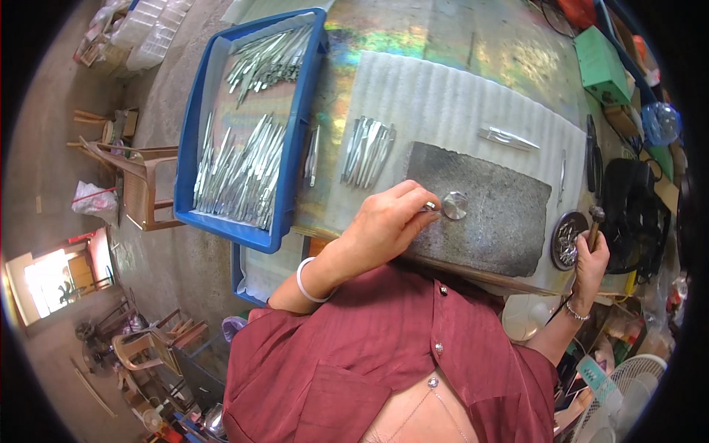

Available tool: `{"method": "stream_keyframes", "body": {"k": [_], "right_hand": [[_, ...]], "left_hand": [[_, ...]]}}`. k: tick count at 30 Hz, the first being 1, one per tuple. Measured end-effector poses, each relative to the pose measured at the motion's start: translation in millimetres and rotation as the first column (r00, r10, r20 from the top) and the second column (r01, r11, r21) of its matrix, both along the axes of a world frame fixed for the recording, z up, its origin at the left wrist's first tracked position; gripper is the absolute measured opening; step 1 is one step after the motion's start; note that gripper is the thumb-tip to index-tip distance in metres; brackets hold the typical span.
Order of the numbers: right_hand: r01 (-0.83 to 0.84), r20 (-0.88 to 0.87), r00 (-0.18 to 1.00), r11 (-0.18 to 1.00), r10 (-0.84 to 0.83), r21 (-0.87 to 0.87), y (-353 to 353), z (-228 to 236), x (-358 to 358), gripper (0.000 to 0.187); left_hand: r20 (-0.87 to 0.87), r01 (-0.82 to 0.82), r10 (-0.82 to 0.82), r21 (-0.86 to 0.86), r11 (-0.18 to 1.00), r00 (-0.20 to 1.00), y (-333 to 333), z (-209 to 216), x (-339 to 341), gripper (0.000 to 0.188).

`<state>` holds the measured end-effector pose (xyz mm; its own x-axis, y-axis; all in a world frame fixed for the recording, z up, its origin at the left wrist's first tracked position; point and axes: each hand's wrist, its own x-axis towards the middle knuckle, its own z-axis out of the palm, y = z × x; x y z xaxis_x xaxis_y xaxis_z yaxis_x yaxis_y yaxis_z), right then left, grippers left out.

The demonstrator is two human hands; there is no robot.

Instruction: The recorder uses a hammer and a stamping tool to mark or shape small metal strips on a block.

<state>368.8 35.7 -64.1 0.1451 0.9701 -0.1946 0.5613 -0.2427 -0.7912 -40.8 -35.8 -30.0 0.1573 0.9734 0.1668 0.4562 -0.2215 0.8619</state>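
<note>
My left hand is closed in a pinch on a small shiny metal piece over a dark grey slab. Right beside those fingertips, a round shiny metal disc rests on the slab. At the slab's right, my right hand is closed around the handle of a small hammer, its head pointing away from me. Next to that hand sits a dark round dish with many tiny silvery parts. The lower end of the piece in my left fingers is hidden.
A blue tray at left holds many slim metal strips. More strips lie on the white foam sheet, with a few others beyond the slab. A green box and black tool case stand right.
</note>
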Motion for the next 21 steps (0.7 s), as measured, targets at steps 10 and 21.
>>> {"method": "stream_keyframes", "body": {"k": [10,21], "right_hand": [[0.004,-0.45,0.892,0.997,0.029,0.073,-26.5,54.8,-99.5,0.015],[-0.377,-0.842,0.504,0.926,0.195,-0.012,-36.4,63.4,-197.6,0.007]], "left_hand": [[0.589,0.135,0.18,-0.451,0.882,0.788,-9.4,0.2,12.3,0.013],[0.897,0.492,0.441,-0.398,0.774,0.031,-7.0,-10.5,32.2,0.017]]}}
